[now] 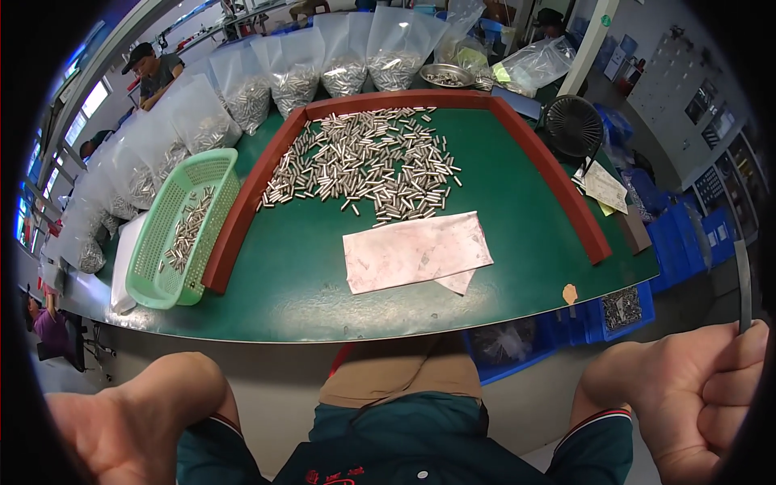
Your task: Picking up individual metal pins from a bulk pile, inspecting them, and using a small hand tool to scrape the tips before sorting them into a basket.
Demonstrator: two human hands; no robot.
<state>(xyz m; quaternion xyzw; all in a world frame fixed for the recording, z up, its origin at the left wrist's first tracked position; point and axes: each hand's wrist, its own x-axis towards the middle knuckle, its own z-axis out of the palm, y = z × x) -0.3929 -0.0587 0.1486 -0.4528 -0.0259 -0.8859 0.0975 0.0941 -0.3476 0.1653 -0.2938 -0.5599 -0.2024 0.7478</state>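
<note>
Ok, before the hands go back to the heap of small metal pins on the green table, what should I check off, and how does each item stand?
1. Left hand free of the table: ok, below the edge, apparently empty.
2. Right hand free: not ok, fist closed on a thin dark strip.
3. Heap of small silver metal pins inside the red-brown wooden frame: ok.
4. Pale pink sheet lies flat: ok, one corner folded under.
5. Light green plastic basket has room: ok, few pins inside.
6. Pins sound: cannot tell.
</note>
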